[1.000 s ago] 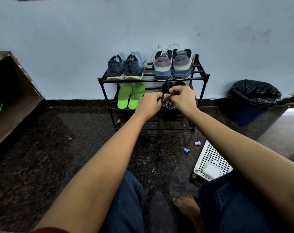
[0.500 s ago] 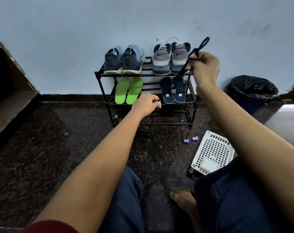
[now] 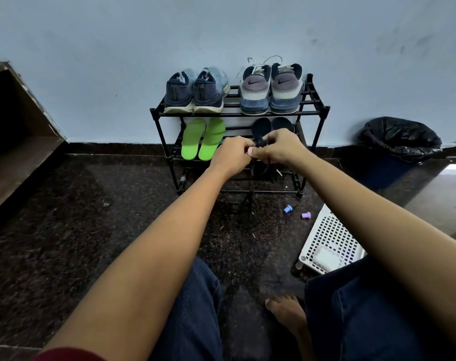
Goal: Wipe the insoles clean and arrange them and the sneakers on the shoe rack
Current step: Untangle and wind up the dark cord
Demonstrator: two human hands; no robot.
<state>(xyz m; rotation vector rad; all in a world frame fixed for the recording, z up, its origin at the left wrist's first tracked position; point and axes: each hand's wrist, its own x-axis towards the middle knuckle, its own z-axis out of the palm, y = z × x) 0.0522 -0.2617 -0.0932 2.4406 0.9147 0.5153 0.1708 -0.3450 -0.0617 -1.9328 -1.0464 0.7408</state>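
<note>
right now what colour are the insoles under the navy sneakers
The insoles are bright green; head view.

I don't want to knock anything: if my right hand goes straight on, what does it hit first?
Likely the dark navy insoles on the black metal shoe rack's middle shelf, just behind the right hand, though depth is unclear.

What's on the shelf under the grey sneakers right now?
Under the grey sneakers, two dark insoles lie beside the green insoles. Only their far ends show: the left hand and right hand pinch a black lace in front, covering the rest.
</note>
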